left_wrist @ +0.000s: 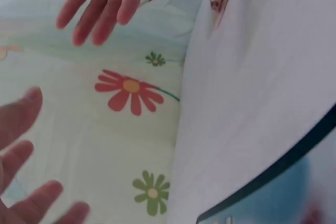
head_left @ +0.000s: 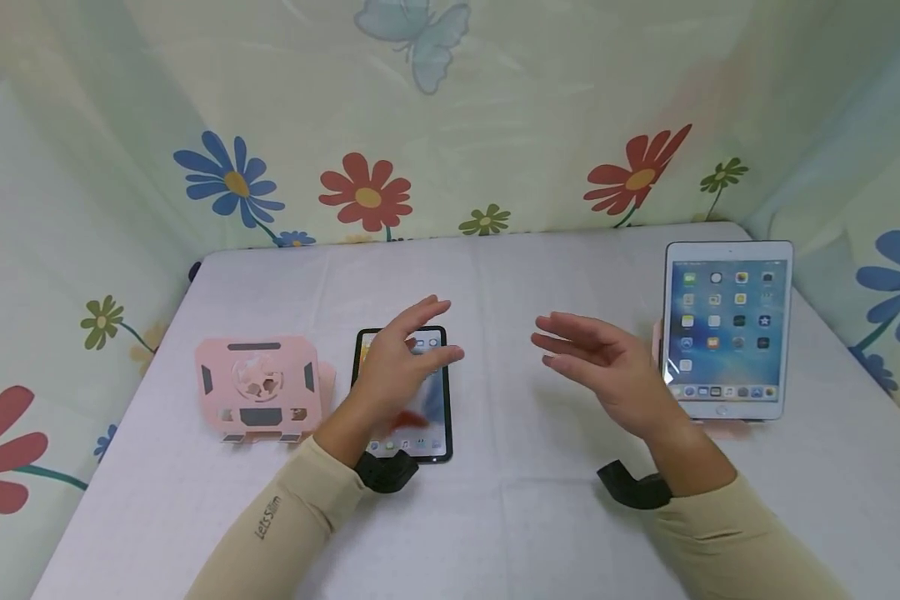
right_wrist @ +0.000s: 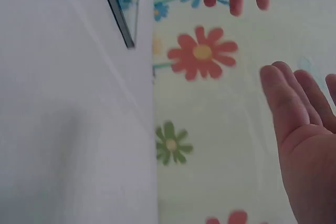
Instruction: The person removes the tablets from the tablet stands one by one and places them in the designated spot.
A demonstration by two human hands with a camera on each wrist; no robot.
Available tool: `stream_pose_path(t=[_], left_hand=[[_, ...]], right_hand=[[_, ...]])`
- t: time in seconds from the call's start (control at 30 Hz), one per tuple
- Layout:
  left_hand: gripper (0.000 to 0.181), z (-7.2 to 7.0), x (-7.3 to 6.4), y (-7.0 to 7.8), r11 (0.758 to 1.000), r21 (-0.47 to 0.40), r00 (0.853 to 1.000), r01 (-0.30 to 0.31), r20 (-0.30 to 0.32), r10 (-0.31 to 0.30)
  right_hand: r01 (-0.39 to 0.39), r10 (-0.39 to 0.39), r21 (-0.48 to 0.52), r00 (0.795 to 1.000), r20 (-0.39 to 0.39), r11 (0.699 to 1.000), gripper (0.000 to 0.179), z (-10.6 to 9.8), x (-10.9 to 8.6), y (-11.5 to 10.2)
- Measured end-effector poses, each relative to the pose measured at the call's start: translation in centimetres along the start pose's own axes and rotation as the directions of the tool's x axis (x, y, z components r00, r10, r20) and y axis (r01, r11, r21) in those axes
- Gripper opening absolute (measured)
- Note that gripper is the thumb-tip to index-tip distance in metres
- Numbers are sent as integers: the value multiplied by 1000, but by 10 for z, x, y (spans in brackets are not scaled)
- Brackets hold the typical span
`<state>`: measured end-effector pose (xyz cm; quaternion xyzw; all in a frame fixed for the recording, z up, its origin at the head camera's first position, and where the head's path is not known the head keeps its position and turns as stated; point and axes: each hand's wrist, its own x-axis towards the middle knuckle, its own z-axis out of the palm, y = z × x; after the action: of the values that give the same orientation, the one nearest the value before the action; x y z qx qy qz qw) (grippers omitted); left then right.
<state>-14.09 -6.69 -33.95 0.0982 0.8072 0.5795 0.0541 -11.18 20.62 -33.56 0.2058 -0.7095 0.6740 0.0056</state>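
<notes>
Beige sleeves (head_left: 288, 521) are worn, the left printed lengthwise with dark lettering (head_left: 267, 517), "LetsSlim"; a curved black piece (head_left: 388, 474) is fitted at each wrist. The left hand (head_left: 392, 367) and right hand (head_left: 618, 375) are bare.

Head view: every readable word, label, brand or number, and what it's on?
"LetsSlim": left sleeve.
White tablet: screen text too small to read.
Black tablet: screen text too small to read, screen partly hidden by the left hand.
No other text seen.

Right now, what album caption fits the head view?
Left hand over a black-edged tablet beside a pink stand; right hand near a propped white tablet.
</notes>
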Motion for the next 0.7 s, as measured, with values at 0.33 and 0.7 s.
stream_pose_path(t=[0.33,0.7], left_hand=[[59,33,23,23,985,-82,968,-151,192,164],[53,74,48,51,979,-100,944,-180,262,200]], right_hand=[[78,-76,22,995,-70,997,51,-74,-37,-18],[198,-202,-49,974,-106,979,48,-140,-52,-39]])
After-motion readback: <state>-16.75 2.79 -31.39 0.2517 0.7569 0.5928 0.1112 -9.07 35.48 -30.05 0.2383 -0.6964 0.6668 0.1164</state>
